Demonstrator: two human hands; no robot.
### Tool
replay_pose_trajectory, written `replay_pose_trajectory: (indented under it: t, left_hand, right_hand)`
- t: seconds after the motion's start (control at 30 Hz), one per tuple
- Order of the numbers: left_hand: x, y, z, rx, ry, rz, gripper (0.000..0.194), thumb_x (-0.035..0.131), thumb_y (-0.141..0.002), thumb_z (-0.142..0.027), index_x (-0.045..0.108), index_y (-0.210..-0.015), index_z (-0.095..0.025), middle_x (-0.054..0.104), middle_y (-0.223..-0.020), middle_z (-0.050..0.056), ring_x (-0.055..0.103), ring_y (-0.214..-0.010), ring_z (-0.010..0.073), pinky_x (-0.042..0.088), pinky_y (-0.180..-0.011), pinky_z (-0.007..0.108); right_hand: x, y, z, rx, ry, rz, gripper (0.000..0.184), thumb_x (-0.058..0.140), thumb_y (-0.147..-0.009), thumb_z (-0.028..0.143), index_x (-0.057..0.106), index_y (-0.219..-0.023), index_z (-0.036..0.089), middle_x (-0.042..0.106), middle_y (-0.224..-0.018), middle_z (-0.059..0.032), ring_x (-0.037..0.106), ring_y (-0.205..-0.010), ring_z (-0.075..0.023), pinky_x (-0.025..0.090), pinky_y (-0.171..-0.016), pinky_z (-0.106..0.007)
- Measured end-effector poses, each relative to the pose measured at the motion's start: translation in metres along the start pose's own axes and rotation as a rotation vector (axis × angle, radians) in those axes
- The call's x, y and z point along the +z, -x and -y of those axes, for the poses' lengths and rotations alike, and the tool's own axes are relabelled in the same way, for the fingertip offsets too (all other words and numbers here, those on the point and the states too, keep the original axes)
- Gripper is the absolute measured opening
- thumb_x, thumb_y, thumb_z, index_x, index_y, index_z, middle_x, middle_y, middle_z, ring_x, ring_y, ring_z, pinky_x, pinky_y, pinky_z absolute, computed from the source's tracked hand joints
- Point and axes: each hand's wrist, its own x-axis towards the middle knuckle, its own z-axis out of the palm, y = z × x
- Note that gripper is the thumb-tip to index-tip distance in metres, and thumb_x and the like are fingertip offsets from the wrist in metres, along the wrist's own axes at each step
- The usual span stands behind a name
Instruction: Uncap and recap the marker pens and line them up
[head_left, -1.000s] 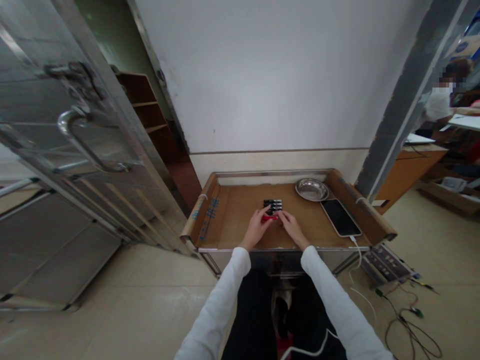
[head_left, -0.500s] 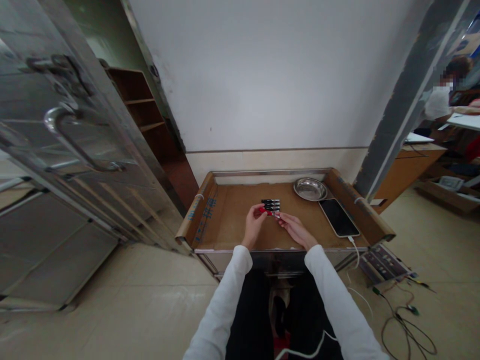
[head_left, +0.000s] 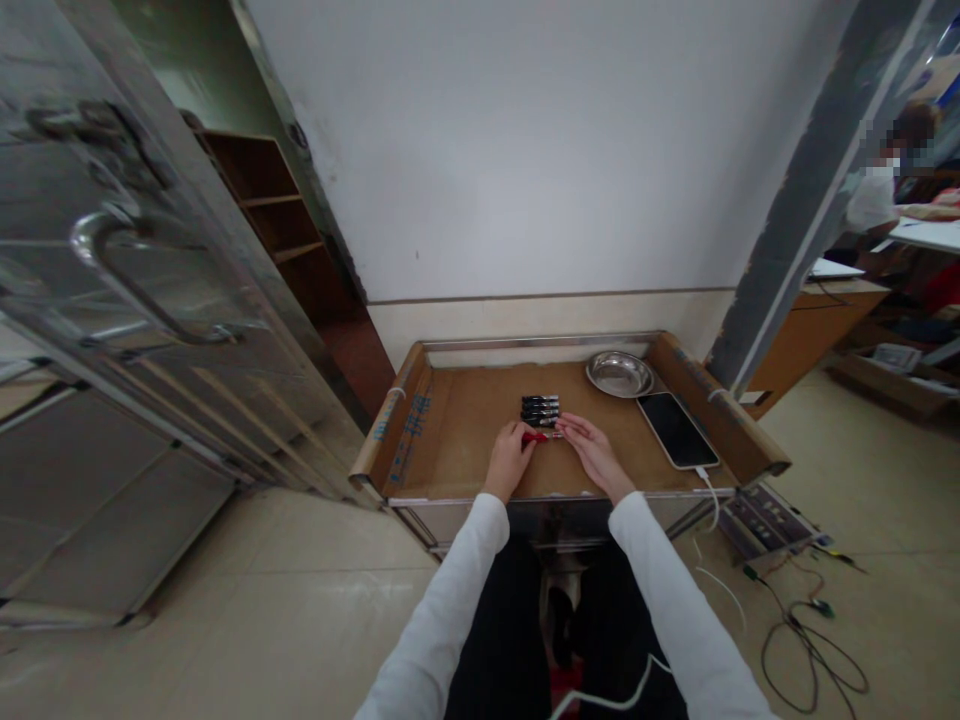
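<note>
Several black marker pens (head_left: 540,402) lie side by side in a stack of rows on the brown cardboard surface (head_left: 465,420). My left hand (head_left: 510,458) is closed on the left end of a red marker pen (head_left: 537,437), which lies crosswise just nearer to me than the black ones. Beside the right ends of the pens is my right hand (head_left: 591,455), its fingers stretched out and the fingertips close to the lowest black pen. Whether those fingertips touch a pen is too small to make out.
A round metal dish (head_left: 619,374) stands at the back right of the cart. In front of it lies a phone (head_left: 678,430) with a white cable (head_left: 711,490). Rolled cardboard (head_left: 716,405) edges the sides. A person (head_left: 874,200) sits at the far right.
The red marker has come down slightly toward me, below the black pens. My right fingers have let go of its right end and moved up beside the black pens.
</note>
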Motion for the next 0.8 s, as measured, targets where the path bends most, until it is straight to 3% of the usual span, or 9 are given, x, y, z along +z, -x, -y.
replay_pose_trajectory:
  t: [0.17,0.37,0.43,0.53,0.63,0.8]
  left_hand:
    - [0.01,-0.013,0.0,0.011,-0.107,0.017,0.009,0.053,-0.086,-0.015,0.057,-0.092,-0.019,0.052,-0.099,0.005,0.055,-0.094,0.0174,0.046,-0.088,0.033]
    - [0.014,-0.02,0.008,0.009,-0.16,0.003,0.014,0.049,-0.088,-0.016,0.055,-0.101,-0.018,0.052,-0.103,0.007,0.055,-0.096,0.0191,0.046,-0.088,0.034]
    - [0.012,-0.018,0.006,0.019,-0.2,-0.026,0.017,0.049,-0.087,-0.015,0.055,-0.104,-0.017,0.053,-0.105,0.009,0.054,-0.099,0.0207,0.045,-0.091,0.037]
    - [0.009,-0.014,0.002,0.06,-0.238,-0.038,0.018,0.049,-0.087,-0.013,0.056,-0.102,-0.018,0.054,-0.103,0.008,0.052,-0.1,0.0212,0.043,-0.091,0.038]
    - [0.009,-0.011,0.0,0.121,-0.264,0.019,0.013,0.05,-0.087,-0.016,0.058,-0.097,-0.019,0.054,-0.1,0.007,0.052,-0.098,0.0204,0.043,-0.089,0.036]
    - [0.012,-0.012,0.003,0.128,-0.324,0.046,0.009,0.051,-0.089,-0.02,0.059,-0.093,-0.02,0.055,-0.097,0.006,0.053,-0.095,0.0198,0.044,-0.084,0.034]
  right_hand:
    - [0.014,0.0,-0.002,-0.204,0.338,0.045,0.031,0.061,-0.078,0.033,0.066,-0.107,0.023,0.067,-0.114,-0.0064,0.061,-0.108,-0.0185,0.042,-0.103,-0.04]
    - [0.026,-0.008,-0.003,-0.404,0.786,0.291,0.042,0.047,-0.084,0.022,0.056,-0.124,0.027,0.055,-0.132,-0.0035,0.047,-0.126,-0.0177,0.033,-0.11,-0.039]
    - [0.023,-0.009,-0.006,-0.469,0.918,0.177,0.042,0.053,-0.082,0.025,0.056,-0.124,0.025,0.052,-0.132,-0.0079,0.045,-0.126,-0.0223,0.034,-0.107,-0.043]
    - [0.014,-0.007,-0.01,-0.44,1.15,-0.051,0.031,0.062,-0.079,0.032,0.063,-0.109,0.021,0.056,-0.114,-0.0126,0.05,-0.11,-0.0281,0.04,-0.094,-0.046]
    - [0.008,-0.006,-0.014,-0.407,1.26,-0.032,0.016,0.059,-0.083,0.033,0.066,-0.088,0.02,0.059,-0.093,-0.0087,0.053,-0.093,-0.0246,0.041,-0.085,-0.04]
    - [0.006,-0.01,-0.017,-0.435,1.226,0.062,0.015,0.053,-0.086,0.03,0.065,-0.085,0.021,0.06,-0.085,-0.0058,0.053,-0.084,-0.0211,0.04,-0.08,-0.034]
